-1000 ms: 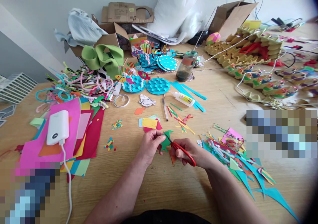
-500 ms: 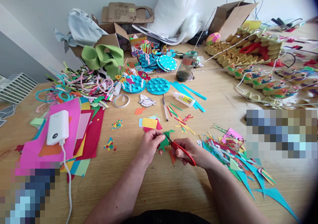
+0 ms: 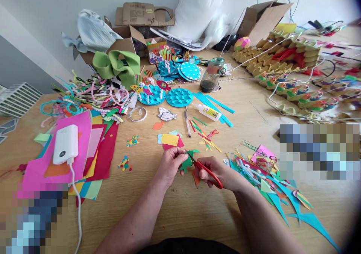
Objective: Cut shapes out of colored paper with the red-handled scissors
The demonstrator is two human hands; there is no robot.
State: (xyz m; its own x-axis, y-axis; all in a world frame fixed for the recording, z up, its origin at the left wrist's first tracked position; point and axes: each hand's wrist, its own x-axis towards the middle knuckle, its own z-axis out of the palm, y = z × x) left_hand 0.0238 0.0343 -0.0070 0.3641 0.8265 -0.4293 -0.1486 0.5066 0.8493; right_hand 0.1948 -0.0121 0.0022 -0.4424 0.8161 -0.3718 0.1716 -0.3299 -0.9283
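Note:
Between finger and thumb, my left hand (image 3: pixel 172 165) pinches a piece of green paper (image 3: pixel 186 163) above the wooden table. My right hand (image 3: pixel 212 170) is closed around the red handles of a pair of scissors (image 3: pixel 208 173), whose blades lie against the green paper near my left fingertips. An orange paper scrap (image 3: pixel 195 179) shows just below the blades. Beyond my hands lie small coloured paper pieces (image 3: pixel 170 139), a pen (image 3: pixel 187 124), an orange paper fish (image 3: pixel 158 125) and a white fish cutout (image 3: pixel 167 114).
To the left, a white power bank (image 3: pixel 65 144) with a cable rests on coloured paper sheets (image 3: pixel 103 156). Paper offcuts (image 3: pixel 270 182) heap up at the right. Farther back are a glue bottle (image 3: pixel 208 112), a roll of tape (image 3: pixel 138 114), blue discs (image 3: pixel 179 97) and a glass jar (image 3: pixel 213 75).
Both hands stay in nearly the same place. The green paper and the scissors have shifted only very slightly against each other.

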